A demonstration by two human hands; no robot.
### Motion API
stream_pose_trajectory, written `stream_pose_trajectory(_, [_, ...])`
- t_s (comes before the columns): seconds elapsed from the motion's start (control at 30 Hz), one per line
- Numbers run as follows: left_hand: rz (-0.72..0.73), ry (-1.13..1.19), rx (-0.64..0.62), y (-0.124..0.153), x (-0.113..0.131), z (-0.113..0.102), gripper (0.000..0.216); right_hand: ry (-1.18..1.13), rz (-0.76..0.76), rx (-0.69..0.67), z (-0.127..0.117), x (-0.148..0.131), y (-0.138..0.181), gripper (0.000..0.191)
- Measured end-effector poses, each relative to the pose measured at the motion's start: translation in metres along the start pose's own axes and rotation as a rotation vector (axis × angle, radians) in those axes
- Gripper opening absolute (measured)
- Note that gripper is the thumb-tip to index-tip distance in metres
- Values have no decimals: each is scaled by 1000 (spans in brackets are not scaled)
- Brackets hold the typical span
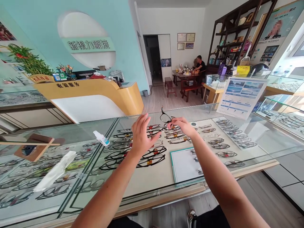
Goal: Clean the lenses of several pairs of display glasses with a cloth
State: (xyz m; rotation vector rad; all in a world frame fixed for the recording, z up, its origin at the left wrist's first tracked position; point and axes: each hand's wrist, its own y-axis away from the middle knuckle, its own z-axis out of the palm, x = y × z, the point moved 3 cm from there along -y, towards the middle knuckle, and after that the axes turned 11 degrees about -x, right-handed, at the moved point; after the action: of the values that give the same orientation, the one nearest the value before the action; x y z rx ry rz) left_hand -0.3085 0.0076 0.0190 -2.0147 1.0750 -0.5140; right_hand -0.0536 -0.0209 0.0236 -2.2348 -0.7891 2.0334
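Observation:
My right hand (pixel 181 125) is closed on a pair of dark-framed eyeglasses (pixel 165 118), held up above the far side of the glass display case (pixel 152 193). One lens and a temple tip stick out to the left of the fingers; the rest is partly covered by the hand. To the left, my left hand (pixel 142 134) is raised over the case with its fingers apart and nothing in it. Under the glass below both hands lie several rows of eyeglasses (pixel 154 152), some with orange or red tags.
A small white bottle (pixel 101 138) and a white cloth (pixel 55 171) lie on the glass at left. At right stands a printed sign (pixel 241 96). A teal-edged white board (pixel 184 164) lies near my right forearm. Another person (pixel 200 67) sits at a far table.

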Motion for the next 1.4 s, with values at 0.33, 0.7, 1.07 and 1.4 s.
stream_pose_trajectory(0.33, [8, 66, -69, 6, 3, 5, 75, 55, -35, -128, 38, -13, 4, 36])
stream_pose_trajectory(0.7, [53, 50, -8, 3, 8, -5, 65, 222, -60, -114, 40, -21, 12, 38])
stream_pose_trajectory(1.07, [-54, 38, 427, 1, 4, -26, 72, 940, -546, 515, 59, -34, 33, 61])
stream_pose_trajectory(1.4, [-151, 131, 436, 2, 9, -25, 61, 846, -524, 684, 66, -17, 28, 52])
